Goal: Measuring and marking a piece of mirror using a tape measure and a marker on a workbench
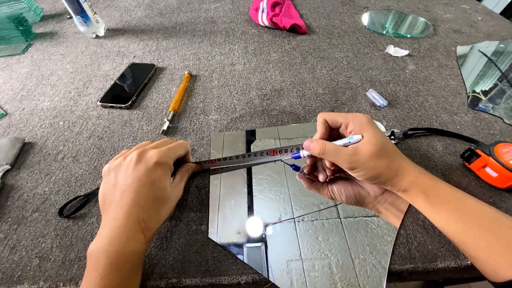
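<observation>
A piece of mirror (298, 232) lies on the grey felt-covered table (242, 74), its near end hanging past the table edge. A metal tape-measure blade (249, 156) runs across the mirror's far part. My left hand (142, 185) presses the blade's end down just left of the mirror. My right hand (353, 151) holds a blue-tipped white marker (328, 147) with its tip at the blade's edge on the mirror. The orange tape-measure case (499, 165) sits at the right.
A black phone (127, 85) and a yellow-handled glass cutter (175, 101) lie beyond my left hand. Stacked green glass (8, 21) sits far left, a pink cloth (276, 10) and round glass disc (396, 23) at the back, a curved mirror piece (498, 77) far right.
</observation>
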